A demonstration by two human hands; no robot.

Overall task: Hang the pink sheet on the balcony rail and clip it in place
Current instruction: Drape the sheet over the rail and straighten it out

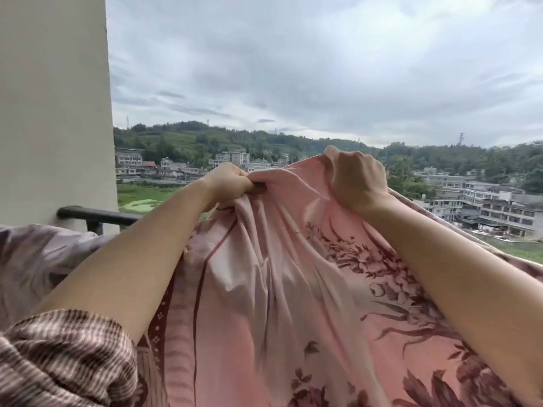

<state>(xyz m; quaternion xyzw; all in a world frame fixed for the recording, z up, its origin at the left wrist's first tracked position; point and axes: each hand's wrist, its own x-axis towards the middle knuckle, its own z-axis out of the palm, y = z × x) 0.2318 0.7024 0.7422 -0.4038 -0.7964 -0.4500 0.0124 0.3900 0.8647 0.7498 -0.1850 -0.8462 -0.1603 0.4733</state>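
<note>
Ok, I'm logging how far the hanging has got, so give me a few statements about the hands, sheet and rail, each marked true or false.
1. Both hands hold the pink sheet. True: the left hand and right hand each have a closed grip on its raised upper edge.
2. A clip already pins the sheet. False: no clip is visible anywhere.
3. The dark balcony rail shows at the left, beside the pale wall. True.
4. The sheet is plain pink. False: it carries a dark floral print and stripes.
5. The right hand is empty. False: it grips the sheet.
</note>
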